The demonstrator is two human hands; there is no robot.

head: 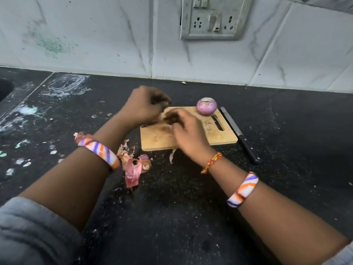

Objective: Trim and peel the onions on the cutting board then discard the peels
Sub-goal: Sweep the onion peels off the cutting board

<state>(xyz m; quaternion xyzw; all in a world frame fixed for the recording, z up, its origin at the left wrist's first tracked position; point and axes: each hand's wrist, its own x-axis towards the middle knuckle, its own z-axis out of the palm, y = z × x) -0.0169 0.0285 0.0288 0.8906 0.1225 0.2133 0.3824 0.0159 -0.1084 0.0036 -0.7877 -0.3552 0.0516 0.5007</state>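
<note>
- A heap of loose peels (133,167) lies on the dark surface (191,207), left of the cutting board (160,140); judging by that, the discarding step is not yet done.
- The left hand (142,107) hovers at the board's far left corner, its fingers (162,101) curled in; they seem to pinch something small, but blur keeps me from telling what.
- The right hand (188,131) rests over the middle of the board, fingers (172,117) bent down onto something pale and brown between the two hands, probably an onion in peeling or its skin; I cannot tell which.
- A stray scrap of peel (172,156) hangs off the board's near edge.
- One peeled onion (206,106), both ends apparently trimmed, sits at the board's far right corner: that one looks finished.
- The knife (238,133) lies on the surface just right of the board, untouched, so trimming seems over for the moment.
- Left, as I judge it: finishing the piece in hand, then gathering and binning all the peels.
</note>
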